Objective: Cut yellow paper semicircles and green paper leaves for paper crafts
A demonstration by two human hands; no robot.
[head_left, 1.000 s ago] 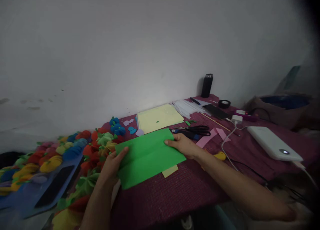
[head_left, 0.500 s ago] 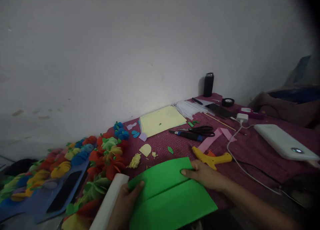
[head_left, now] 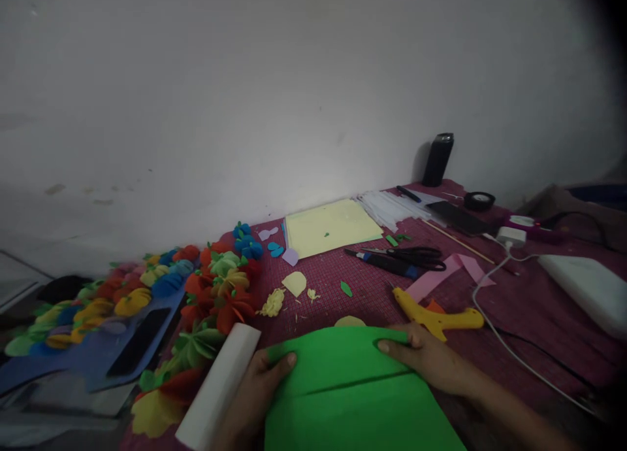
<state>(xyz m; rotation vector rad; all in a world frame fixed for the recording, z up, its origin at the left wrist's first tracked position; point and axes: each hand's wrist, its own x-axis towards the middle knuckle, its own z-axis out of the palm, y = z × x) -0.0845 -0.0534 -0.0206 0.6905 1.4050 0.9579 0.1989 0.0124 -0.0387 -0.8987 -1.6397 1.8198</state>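
A bright green foam sheet (head_left: pixel 353 399) with a dark line across it spans the space between my hands. My left hand (head_left: pixel 259 385) pinches its left side, thumb on top; my right hand (head_left: pixel 426 356) grips the upper right corner the same way. Both sets of fingers are mostly hidden beneath the sheet. Just left of my left hand lies a white roll (head_left: pixel 223 382). Beyond my right hand rests a yellow glue gun (head_left: pixel 435 317). A pale yellow petal-shaped piece (head_left: pixel 294 283) and a small green leaf (head_left: pixel 346 288) lie past the sheet's far edge.
Colourful foam flowers (head_left: pixel 225 287) crowd the left side. Pale yellow sheets (head_left: pixel 333 229), white strips (head_left: pixel 389 208), black scissors (head_left: pixel 421 256) and a blue-black cutter (head_left: pixel 386 264) lie farther back. A white cable (head_left: pixel 482 300) crosses the right side near a white power bank (head_left: pixel 582 291).
The view has shifted, so the table things appear farther right. The green sheet sits lower from its far edge, uncovering a pale yellow piece behind it. Both hands keep their hold.
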